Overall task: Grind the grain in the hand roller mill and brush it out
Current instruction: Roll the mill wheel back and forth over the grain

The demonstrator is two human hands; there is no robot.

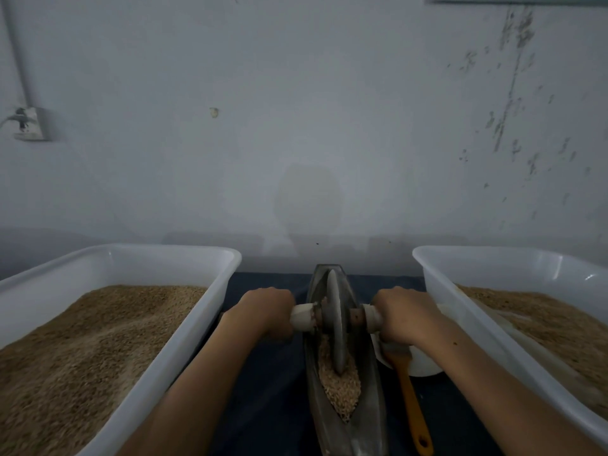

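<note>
Head view: left hand (263,311) and right hand (403,314) each curled round a pale axle handle (304,316), grey stone wheel (335,320) upright between them in long boat-shaped metal trough (371,406); crushed tan grain (340,386) nearer, beneath wheel; orange-handled brush (411,403) just right.

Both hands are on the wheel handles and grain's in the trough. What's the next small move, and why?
Probably roll the wheel toward you: left hand and right hand grip its handles, and most grain lies in the near part of the trough, looking coarse.
</note>
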